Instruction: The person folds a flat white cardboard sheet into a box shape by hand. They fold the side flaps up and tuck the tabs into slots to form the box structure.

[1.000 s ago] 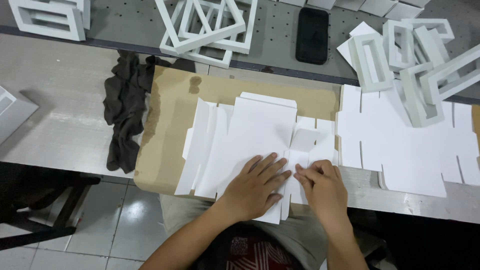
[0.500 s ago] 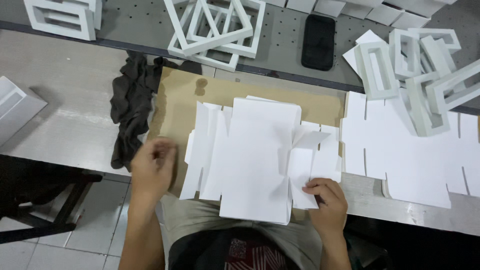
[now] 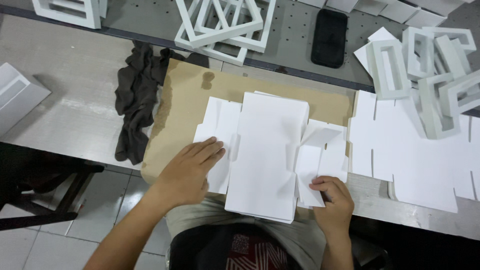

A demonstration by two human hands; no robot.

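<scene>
**Two hands on a flat white box sheet**

The left hand (image 3: 192, 167) lies flat and open, fingers spread a little, pressing down on the left flap of the white cardboard sheet (image 3: 267, 150). It grips nothing. The right hand (image 3: 334, 200) is curled, with thumb and fingers pinching the small right flap of the same sheet near its lower edge.

The sheet lies between the two hands, flat, with its near edge hanging over the front of the desk (image 3: 65, 107). It looks like a few sheets stacked, but I cannot tell how many. Under it lies a brown cardboard pad (image 3: 185, 100), which sticks out past the left hand.

Further left of the left hand, a dark cloth (image 3: 135, 100) lies crumpled, touching the edge of the brown pad. To the right of the right hand lies another pile of flat white cut sheets (image 3: 415, 155). On the far part of that pile sit folded white frames (image 3: 430, 70), tipped against each other.

Far beyond the hands lies a black phone (image 3: 329, 37), flat. To its left are more white frames (image 3: 225, 25), stacked crosswise.
</scene>
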